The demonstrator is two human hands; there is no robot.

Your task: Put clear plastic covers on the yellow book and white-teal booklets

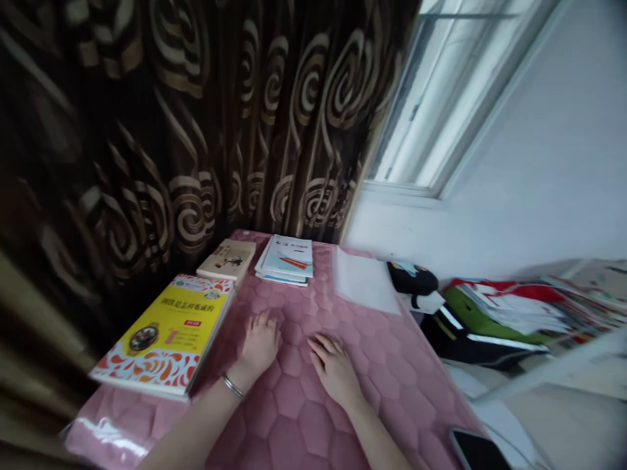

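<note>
My left hand (pixel 259 346), with a silver bangle (pixel 233 386) at its wrist, rests on the pink hexagon-patterned table cover (pixel 298 424). Its fingers are apart, a little bent, and it holds nothing. To its right, my right hand (pixel 337 371) lies on the same cover with fingers stretched out, also holding nothing. Left of my left hand is a thick book (pixel 183 316) with a yellow cover. Behind that lies a smaller tan book (pixel 226 259). A small stack of white booklets (pixel 288 256) sits beyond both hands.
A white sheet (pixel 365 277) lies at the far right of the table. Near the right front edge is a dark-screened phone (pixel 477 450). Beside the table, a black pouch (pixel 412 279), a green and black bag (pixel 484 323) and papers are piled up. A patterned curtain (pixel 196 130) hangs behind.
</note>
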